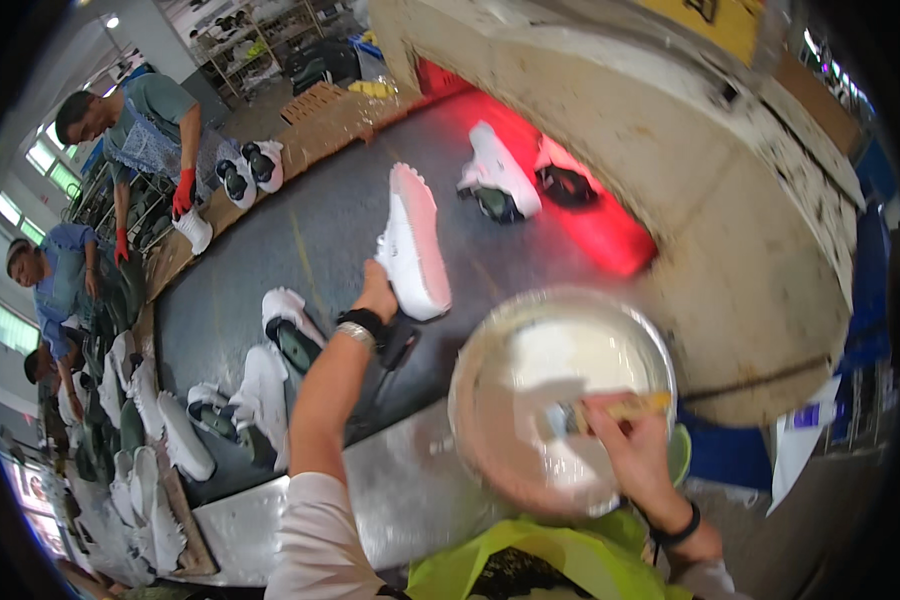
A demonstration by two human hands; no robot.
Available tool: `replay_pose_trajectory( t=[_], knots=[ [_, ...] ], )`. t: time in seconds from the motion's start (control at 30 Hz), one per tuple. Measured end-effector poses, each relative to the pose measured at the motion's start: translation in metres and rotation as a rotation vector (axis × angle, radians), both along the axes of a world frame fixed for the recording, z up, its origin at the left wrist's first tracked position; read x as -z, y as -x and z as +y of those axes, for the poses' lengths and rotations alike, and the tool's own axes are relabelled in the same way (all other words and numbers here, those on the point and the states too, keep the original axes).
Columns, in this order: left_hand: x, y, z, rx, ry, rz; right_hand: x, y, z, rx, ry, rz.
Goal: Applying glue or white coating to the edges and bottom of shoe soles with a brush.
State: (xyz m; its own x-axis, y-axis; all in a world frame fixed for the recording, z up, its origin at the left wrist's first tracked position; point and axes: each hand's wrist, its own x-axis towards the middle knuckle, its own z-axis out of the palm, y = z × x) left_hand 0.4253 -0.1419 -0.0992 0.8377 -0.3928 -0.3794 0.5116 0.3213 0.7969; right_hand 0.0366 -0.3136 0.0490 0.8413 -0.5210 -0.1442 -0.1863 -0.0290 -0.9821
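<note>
Over the dark conveyor belt (340, 215), my left hand (375, 293) grips a white shoe sole (411, 245) by its near left side. The sole stands tilted, toe end away from me, its pinkish broad face turned right. My right hand (632, 445) is closed around the handle of a flat brush (625, 408). The brush's pale bristles hang over a large round metal bowl (462, 425) holding milky white liquid. Whether the bristles touch the liquid I cannot tell. White soles with dark green pieces (262, 395) lie on the belt left of my forearm.
At the belt's far right, another white sole (500, 170) lies beside a red-lit opening (595, 225) under a beige machine housing (730, 230). Along the left ledge work two people, one wearing red gloves (184, 192). Several soles (185, 437) crowd that ledge. A metal edge (400, 455) runs before me.
</note>
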Motion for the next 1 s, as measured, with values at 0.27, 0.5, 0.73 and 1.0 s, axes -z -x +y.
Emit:
replay_pose_trajectory(
  t=[0.27, 0.5, 0.73, 1.0],
  knots=[
    [0.032, -0.098, -0.083, -0.106, -1.423, -0.501, 0.002, -0.019, -0.019, 0.118, -0.101, 0.050],
    [-0.023, -0.021, -0.024, -0.204, -1.558, -1.198, -0.011, -0.022, -0.024, 0.051, -0.147, 0.021],
    [0.017, 0.035, 0.139, -0.616, -1.744, -0.593, -0.018, -0.002, -0.017, -0.088, -0.234, -0.072],
    [0.027, -0.024, 0.227, -0.502, -0.724, -0.049, -0.015, 0.024, -0.034, 0.025, -0.229, -0.084]
  ],
)
